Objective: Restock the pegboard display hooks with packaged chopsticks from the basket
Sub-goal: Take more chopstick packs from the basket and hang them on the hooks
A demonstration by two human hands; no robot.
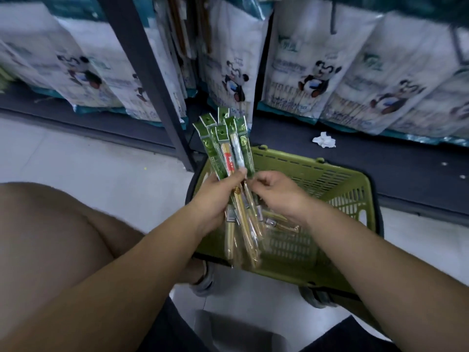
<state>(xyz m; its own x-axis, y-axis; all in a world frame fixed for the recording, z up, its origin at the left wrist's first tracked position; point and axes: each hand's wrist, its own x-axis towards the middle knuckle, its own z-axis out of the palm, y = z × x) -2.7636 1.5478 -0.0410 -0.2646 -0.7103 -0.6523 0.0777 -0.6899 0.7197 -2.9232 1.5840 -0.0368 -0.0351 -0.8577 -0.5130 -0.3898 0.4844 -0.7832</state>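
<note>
floor [88, 158] | green basket [342, 189] on it | dark ledge [380, 168]: crumpled tissue [324, 140]

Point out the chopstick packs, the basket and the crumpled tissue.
chopstick packs [218, 153], head view, green upper part of the bunch.
basket [317, 174], head view, far slotted wall.
crumpled tissue [324, 140], head view, its middle.

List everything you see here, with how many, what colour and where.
chopstick packs: about six, green headers, fanned upright at centre
basket: one, olive green, on the floor by the shelf
loose packs: several, clear with pale sticks, inside the basket
panda bags: many, white with teal bottoms, along the shelf
tissue: one, white, crumpled on the dark shelf base
post: one, dark grey, shelf upright
shoes: two, grey, at the basket's near edge
left hand: grips the fanned packs
right hand: pinches the bundle's right edge
</note>
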